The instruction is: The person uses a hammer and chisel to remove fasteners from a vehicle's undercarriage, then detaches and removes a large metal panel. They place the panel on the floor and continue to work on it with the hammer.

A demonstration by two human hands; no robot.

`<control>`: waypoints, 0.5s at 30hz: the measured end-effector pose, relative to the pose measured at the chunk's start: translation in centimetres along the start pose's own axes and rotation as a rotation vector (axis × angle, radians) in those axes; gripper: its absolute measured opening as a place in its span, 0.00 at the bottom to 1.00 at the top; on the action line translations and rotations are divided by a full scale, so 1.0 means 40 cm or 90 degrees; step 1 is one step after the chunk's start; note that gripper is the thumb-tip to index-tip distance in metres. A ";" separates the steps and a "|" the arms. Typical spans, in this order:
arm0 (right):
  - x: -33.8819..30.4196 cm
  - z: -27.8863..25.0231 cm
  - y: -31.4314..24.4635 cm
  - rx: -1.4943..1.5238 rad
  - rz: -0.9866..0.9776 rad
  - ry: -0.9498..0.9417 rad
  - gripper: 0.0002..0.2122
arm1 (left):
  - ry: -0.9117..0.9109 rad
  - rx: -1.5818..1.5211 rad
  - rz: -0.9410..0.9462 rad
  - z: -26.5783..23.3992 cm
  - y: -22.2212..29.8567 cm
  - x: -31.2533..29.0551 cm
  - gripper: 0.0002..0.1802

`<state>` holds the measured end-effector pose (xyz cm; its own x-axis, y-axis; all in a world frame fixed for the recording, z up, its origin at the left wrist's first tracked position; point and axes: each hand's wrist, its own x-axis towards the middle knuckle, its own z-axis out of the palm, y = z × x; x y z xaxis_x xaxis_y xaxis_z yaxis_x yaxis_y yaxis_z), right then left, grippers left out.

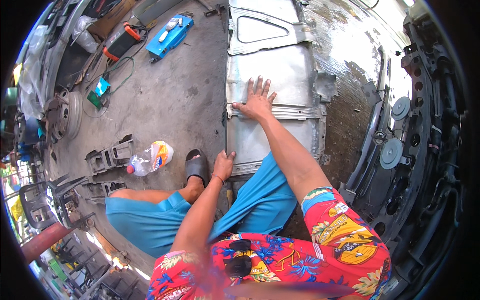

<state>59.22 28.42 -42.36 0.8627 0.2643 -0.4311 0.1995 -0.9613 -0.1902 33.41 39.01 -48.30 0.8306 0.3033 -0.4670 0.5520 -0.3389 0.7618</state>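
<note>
A large silvery sheet-metal panel (274, 75) with ribbed cross strips lies lengthwise in front of me, its near end by my blue-clad leg. My right hand (257, 104) is pressed flat on the panel beside a ribbed strip, fingers spread. At the panel's near left edge, my left hand (224, 165) is closed, with its thumb on the metal; its fingertips are partly hidden. Just below that hand, a short wooden handle (229, 195) shows, its other end out of sight. Farther along the panel sits a triangular raised frame (265, 30).
On the concrete floor at left are a plastic bottle (150, 159), metal brackets (111, 154), a blue case (170, 37), an orange-and-black machine (121, 42) with cables and a round metal wheel (67, 115). Dark vehicle parts (425, 125) line the right side.
</note>
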 end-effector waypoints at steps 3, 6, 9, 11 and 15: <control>0.001 0.007 0.001 -0.004 0.000 0.002 0.60 | 0.008 -0.002 0.013 -0.001 0.000 0.005 0.21; 0.004 0.012 0.004 -0.005 -0.002 0.003 0.59 | -0.009 0.007 -0.005 -0.002 0.006 0.001 0.23; 0.008 0.014 0.007 0.004 -0.009 0.010 0.60 | 0.030 0.087 -0.052 -0.003 0.028 -0.010 0.29; 0.007 0.016 0.009 0.003 -0.005 0.004 0.62 | 0.060 0.091 -0.056 -0.008 0.053 -0.004 0.34; 0.005 0.015 0.010 0.005 -0.012 0.017 0.62 | 0.107 -0.004 0.028 -0.034 0.132 0.128 0.42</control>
<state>59.19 28.12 -43.04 0.8710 0.2802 -0.4036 0.2123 -0.9554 -0.2051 40.46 39.99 -46.06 0.8297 0.4336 -0.3516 0.5147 -0.3501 0.7826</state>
